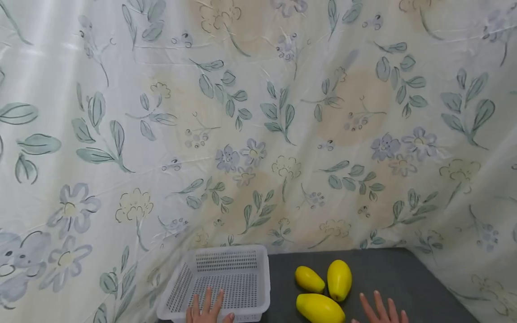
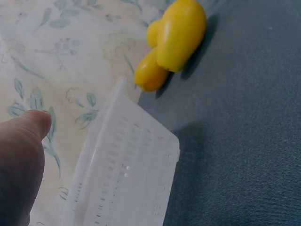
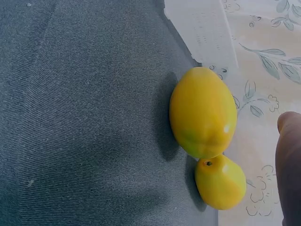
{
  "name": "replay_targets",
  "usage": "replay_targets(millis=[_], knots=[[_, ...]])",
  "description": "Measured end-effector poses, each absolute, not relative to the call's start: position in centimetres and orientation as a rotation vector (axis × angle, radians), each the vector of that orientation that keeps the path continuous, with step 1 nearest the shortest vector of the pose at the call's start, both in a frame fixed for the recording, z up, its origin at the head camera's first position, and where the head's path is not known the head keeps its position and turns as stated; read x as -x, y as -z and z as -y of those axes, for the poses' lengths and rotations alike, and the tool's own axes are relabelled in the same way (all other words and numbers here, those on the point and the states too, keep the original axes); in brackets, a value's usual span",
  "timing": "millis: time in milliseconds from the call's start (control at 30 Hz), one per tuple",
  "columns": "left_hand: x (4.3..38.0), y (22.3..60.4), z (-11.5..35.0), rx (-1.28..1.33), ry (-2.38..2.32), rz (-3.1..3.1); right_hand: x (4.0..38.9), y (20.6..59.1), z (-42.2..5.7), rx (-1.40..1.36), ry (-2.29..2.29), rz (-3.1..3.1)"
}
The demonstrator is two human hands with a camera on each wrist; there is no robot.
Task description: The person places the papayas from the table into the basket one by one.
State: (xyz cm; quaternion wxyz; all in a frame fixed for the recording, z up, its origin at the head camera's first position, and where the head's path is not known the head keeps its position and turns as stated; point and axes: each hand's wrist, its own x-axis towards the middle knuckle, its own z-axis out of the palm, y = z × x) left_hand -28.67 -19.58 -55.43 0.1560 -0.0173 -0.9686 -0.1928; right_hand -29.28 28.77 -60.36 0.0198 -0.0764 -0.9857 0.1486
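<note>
A white perforated plastic basket (image 1: 230, 258) stands at the left of the dark table, with nothing inside it. My left hand (image 1: 207, 312) shows over its near side, fingers spread and holding nothing. To the basket's right lie three smooth yellow fruits, papaya-like in shape: a small one (image 1: 309, 279), an upright-lying one (image 1: 339, 280) and a larger one in front (image 1: 320, 308). Just right of them is my right hand (image 1: 381, 310), fingers apart and grasping nothing. Each wrist view catches a thumb, the left (image 2: 23, 160) near the basket, the right (image 3: 291, 160) beside the fruits.
The dark cloth-like tabletop (image 1: 387, 269) extends past the fruits to the right. A pale curtain (image 1: 258, 134) printed with flowers and leaves hangs behind the table and along both sides, right up to its back edge.
</note>
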Motion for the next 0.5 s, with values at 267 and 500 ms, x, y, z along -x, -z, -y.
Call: replay_targets(millis=[267, 500], knots=[[28.4, 54.3, 19.6, 0.011, 0.588, 2.843, 28.2, 58.3, -28.4, 0.252, -0.457, 3.054], [28.8, 52.3, 20.7, -0.031, 0.451, 2.864, 27.9, 55.0, -28.4, 0.295, -0.45, 3.086]])
